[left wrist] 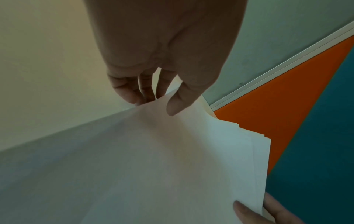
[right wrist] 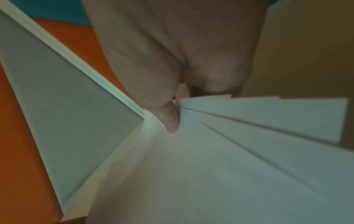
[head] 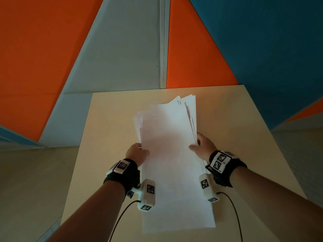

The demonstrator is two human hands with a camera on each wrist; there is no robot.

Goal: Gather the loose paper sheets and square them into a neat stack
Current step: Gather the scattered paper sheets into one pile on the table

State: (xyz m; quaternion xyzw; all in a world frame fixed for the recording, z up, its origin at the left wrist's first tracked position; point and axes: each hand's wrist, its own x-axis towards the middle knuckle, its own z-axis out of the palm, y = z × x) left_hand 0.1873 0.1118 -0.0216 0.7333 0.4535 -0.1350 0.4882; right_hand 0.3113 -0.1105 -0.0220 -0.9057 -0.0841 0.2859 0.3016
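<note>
Both hands clamp a fanned sheaf of sheets (head: 167,145) above the counter (head: 111,119): left hand (head: 137,153) pinching the left edge, right hand (head: 203,145) the right, far corners splayed unevenly

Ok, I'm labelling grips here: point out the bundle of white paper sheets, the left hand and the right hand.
bundle of white paper sheets (head: 167,154), head view, top sheet's middle.
left hand (head: 137,154), head view, back of hand.
right hand (head: 203,147), head view, back of hand.
</note>
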